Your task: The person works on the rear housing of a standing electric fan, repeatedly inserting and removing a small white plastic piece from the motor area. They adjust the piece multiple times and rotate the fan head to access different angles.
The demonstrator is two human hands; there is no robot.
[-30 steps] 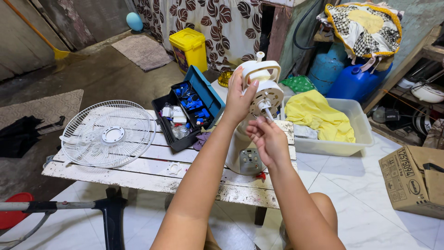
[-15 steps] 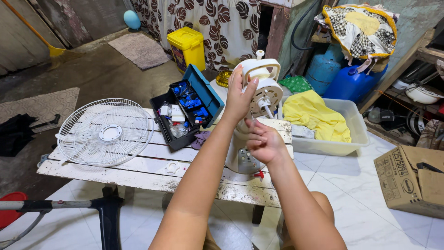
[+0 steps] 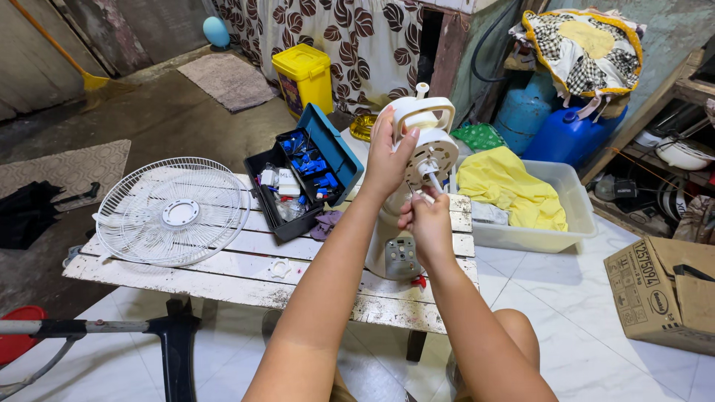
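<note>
The fan body [image 3: 417, 179] stands on the counter [image 3: 246, 275], its grille [image 3: 173, 212] already off and lying apart; the left hand [image 3: 387, 160] clasps the motor housing while the right hand [image 3: 426, 219] pinches near the bare shaft, blade not yet refitted

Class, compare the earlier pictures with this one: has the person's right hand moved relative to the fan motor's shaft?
Yes. The right hand has dropped slightly below the shaft of the fan motor, while the left hand stays on the housing.
</note>
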